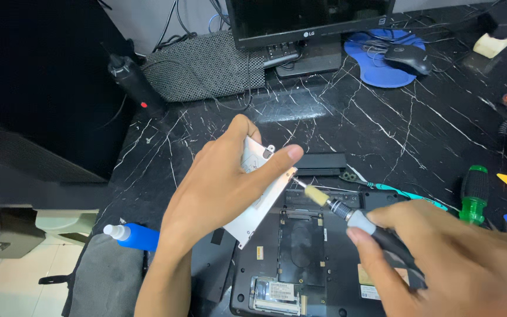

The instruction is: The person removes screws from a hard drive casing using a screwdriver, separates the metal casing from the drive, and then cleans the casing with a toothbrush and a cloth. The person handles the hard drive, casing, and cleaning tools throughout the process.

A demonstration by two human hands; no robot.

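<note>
Left hand (pixel 218 188) grasps 1 silver drive (pixel 257 199); right hand (pixel 441 258) grasps 1 screwdriver (pixel 347 214).

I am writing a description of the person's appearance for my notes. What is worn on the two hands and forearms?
Nothing is worn that the head view shows. The left hand and its forearm are bare: no glove, sleeve, ring, watch or bracelet. The right hand is also bare, without glove or ring; its wrist lies beyond the picture's edge, so any sleeve there cannot be told.
</note>
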